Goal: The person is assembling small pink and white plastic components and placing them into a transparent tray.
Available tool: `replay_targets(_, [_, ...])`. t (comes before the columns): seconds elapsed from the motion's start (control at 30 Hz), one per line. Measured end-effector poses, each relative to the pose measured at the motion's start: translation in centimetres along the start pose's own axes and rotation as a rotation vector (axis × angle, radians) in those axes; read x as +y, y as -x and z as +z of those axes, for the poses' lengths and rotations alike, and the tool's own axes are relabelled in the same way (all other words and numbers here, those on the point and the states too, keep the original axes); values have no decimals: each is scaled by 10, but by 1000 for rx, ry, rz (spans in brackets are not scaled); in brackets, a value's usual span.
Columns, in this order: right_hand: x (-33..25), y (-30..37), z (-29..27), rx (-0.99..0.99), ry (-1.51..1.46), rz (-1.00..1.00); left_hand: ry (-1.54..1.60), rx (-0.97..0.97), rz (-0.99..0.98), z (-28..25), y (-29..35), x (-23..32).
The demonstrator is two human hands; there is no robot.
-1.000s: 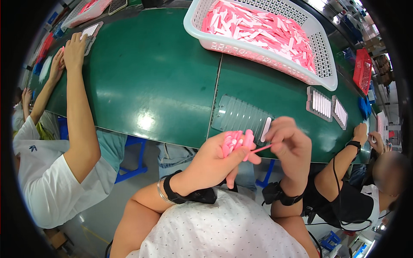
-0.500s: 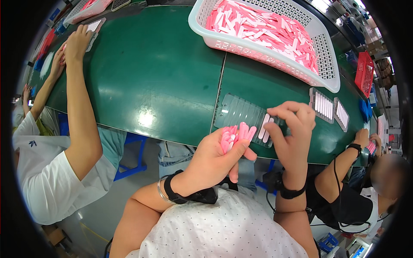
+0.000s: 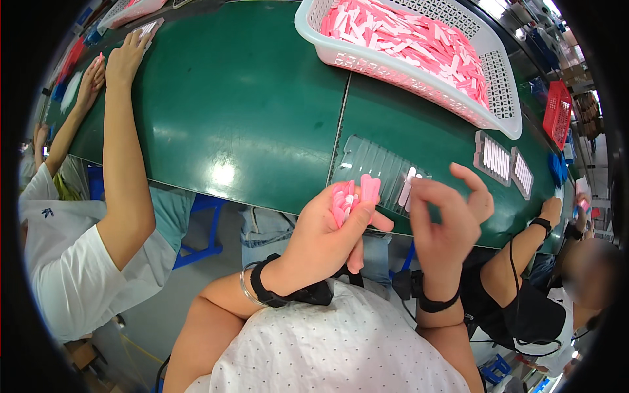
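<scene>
My left hand (image 3: 325, 226) is closed around a bunch of small pink and white nail files (image 3: 344, 203), flat strips with rounded ends. A few pink ones stick up between its thumb and fingers. Just right of it, a clear plastic slotted tray (image 3: 367, 164) lies on the green table. Two light pink strips (image 3: 407, 187) rest in slots toward its right end. My right hand (image 3: 449, 219) is over that end, thumb and index finger drawn together by the strips and its outer fingers raised. Blur hides whether a strip is between those fingertips.
A white perforated basket (image 3: 406, 85) heaped with pink and white strips stands beyond the tray. Two filled trays (image 3: 495, 159) lie to the right. At left, a co-worker's hand (image 3: 124, 62) reaches to another tray (image 3: 149, 31). Another person (image 3: 517, 281) sits at right.
My right hand has dropped slightly, and its thumb and index finger have come closer together. Fewer strips fan out from my left hand. The co-worker's hands at left have moved apart.
</scene>
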State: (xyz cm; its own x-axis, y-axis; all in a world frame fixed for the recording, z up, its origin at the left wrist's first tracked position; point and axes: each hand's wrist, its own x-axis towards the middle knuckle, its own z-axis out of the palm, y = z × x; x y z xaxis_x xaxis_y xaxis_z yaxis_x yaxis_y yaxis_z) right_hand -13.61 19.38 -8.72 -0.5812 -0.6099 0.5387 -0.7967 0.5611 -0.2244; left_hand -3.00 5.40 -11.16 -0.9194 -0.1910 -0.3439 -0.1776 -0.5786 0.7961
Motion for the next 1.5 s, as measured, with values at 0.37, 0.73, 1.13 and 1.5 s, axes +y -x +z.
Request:
replay_targets(0.37, [-10,-3,-4,-212,-303,139,-139,-40,-54,1,-2,5])
replay_targets(0.73, [32,-16,3,-327,-998,109,102,-274,-64,-10,1,4])
replay_targets(1.13, [9,-22,15,-297,-346,99,-30,34,-90,-1,1,9])
replay_targets(1.5, [14,-35,20,-263,-237,19,-12,23,-13,-10,2,10])
